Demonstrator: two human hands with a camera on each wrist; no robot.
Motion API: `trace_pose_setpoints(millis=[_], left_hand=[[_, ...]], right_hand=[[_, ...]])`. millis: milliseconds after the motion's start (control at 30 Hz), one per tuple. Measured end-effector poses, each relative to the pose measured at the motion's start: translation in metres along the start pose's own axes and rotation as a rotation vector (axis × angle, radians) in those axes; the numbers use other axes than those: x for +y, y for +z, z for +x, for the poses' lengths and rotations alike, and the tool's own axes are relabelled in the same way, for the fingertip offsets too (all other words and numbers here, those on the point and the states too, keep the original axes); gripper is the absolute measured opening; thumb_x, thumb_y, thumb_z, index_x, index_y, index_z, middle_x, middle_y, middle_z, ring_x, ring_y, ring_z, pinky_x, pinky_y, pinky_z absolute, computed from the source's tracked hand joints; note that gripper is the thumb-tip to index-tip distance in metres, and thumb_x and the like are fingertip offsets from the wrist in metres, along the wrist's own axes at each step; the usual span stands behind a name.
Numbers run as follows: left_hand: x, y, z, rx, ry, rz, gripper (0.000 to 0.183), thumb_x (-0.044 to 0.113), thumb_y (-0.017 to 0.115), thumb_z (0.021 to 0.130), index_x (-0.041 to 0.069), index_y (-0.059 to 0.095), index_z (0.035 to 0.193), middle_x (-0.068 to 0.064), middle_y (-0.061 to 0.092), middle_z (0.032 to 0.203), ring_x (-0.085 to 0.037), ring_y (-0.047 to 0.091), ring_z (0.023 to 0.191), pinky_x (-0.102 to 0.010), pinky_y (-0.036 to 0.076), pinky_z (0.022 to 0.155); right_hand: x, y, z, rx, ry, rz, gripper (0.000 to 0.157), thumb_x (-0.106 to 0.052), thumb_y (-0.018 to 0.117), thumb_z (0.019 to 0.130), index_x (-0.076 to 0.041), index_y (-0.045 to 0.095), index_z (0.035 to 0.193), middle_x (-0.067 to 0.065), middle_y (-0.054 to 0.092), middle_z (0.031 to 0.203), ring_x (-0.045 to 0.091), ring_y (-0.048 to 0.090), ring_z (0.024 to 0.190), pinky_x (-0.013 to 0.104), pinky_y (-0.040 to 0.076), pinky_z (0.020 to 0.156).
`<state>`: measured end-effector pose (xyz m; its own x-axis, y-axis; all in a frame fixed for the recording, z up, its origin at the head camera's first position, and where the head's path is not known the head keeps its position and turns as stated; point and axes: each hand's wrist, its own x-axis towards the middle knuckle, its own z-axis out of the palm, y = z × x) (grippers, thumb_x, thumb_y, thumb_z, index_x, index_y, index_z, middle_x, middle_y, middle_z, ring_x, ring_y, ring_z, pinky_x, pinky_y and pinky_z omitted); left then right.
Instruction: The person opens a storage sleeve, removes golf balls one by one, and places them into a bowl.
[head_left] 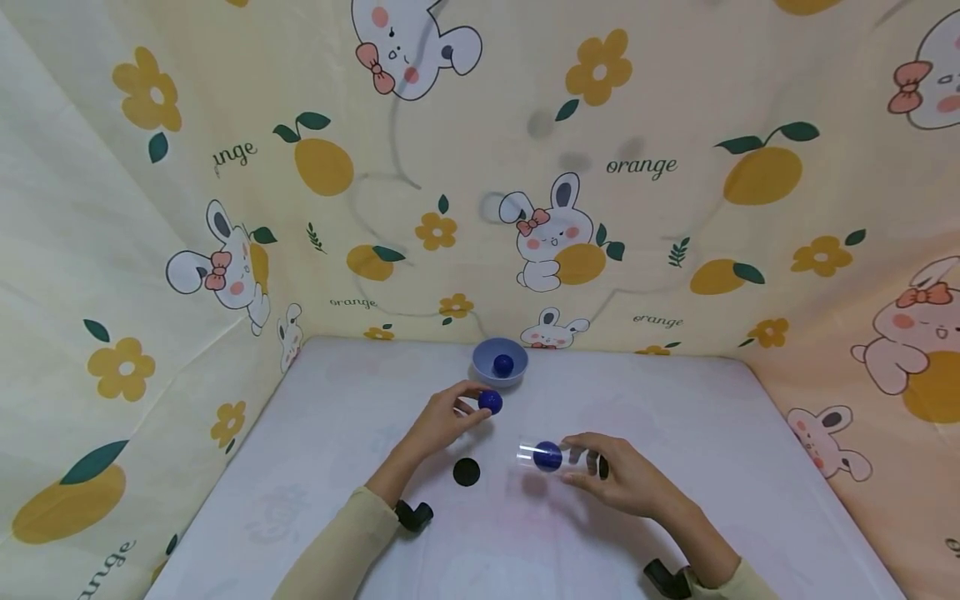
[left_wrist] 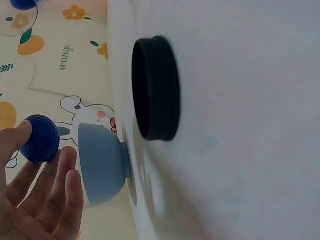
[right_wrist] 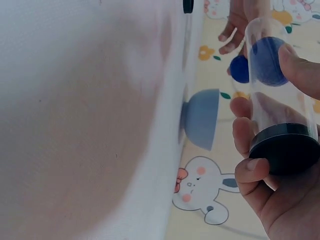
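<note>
My left hand [head_left: 444, 421] pinches a dark blue dimpled ball [left_wrist: 41, 139] between thumb and fingers, just in front of a blue bowl [head_left: 480, 367]. Inside that bowl lies another blue ball [head_left: 503, 365]. My right hand [head_left: 622, 475] grips a clear tube [right_wrist: 257, 107] with a black base [right_wrist: 285, 150]. The tube is tilted on its side above the table, its far end pointing left. A blue ball [head_left: 547, 456] sits within it, near that end. Between the hands a round black cap [head_left: 467, 472] lies on the table.
A white cloth covers the table [head_left: 300, 500]. Behind and beside it hang printed curtains [head_left: 480, 250] with rabbits and oranges. A black wrist camera [head_left: 415, 516] is on the left forearm, and another black device [head_left: 666, 578] on the right.
</note>
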<state>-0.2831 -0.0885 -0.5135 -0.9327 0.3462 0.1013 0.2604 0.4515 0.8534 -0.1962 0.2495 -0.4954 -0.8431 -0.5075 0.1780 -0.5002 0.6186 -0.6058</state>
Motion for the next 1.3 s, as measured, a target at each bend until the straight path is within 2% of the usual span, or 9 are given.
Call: trace_pose_setpoints(millis=[233,400,767,1000,1300], left_hand=[[0.004,-0.005,0.016,0.029,0.004,0.005,0.043,0.034,0.077,0.102,0.020,0.066,0.141,-0.008,0.070,0.135,-0.023,0.070,0.106,-0.033,0.062,0.074],[0.002,-0.005,0.028,0.047,0.007,0.017,0.045,0.032,0.078,0.102,0.018,0.065,0.143,-0.008,0.069,0.137,-0.022,0.070,0.104,-0.031,0.062,0.071],[-0.003,-0.006,0.046,0.088,-0.012,0.031,0.046,0.029,0.077,0.102,0.018,0.064,0.145,-0.009,0.068,0.138,-0.025,0.070,0.102,-0.031,0.061,0.068],[-0.004,-0.006,0.056,0.109,-0.014,0.055,0.046,0.027,0.077,0.102,0.017,0.063,0.145,-0.011,0.068,0.139,-0.026,0.071,0.098,-0.031,0.059,0.070],[-0.007,-0.005,0.064,0.127,-0.021,0.076,0.046,0.024,0.076,0.103,0.017,0.062,0.146,-0.010,0.068,0.141,-0.023,0.071,0.098,-0.034,0.060,0.074]], right_hand=[[-0.003,-0.001,-0.001,-0.008,0.007,0.012,0.051,-0.044,0.079,0.099,-0.011,0.071,0.137,-0.010,0.069,0.105,0.012,0.061,0.085,0.025,0.051,0.065],[-0.004,0.000,-0.003,-0.015,0.007,0.027,0.052,-0.042,0.079,0.098,-0.009,0.070,0.137,-0.009,0.070,0.106,0.012,0.062,0.084,0.025,0.052,0.065],[-0.001,0.001,-0.002,-0.015,-0.009,0.033,0.049,-0.042,0.080,0.098,-0.013,0.071,0.136,-0.009,0.070,0.107,0.013,0.063,0.086,0.026,0.053,0.067],[-0.002,0.001,-0.002,-0.019,-0.032,0.032,0.047,-0.041,0.079,0.099,-0.013,0.071,0.135,0.000,0.074,0.110,0.011,0.063,0.086,0.028,0.055,0.068],[-0.005,0.000,-0.004,-0.022,-0.012,0.023,0.048,-0.043,0.078,0.099,-0.013,0.071,0.135,-0.003,0.073,0.111,0.013,0.063,0.088,0.030,0.055,0.069]])
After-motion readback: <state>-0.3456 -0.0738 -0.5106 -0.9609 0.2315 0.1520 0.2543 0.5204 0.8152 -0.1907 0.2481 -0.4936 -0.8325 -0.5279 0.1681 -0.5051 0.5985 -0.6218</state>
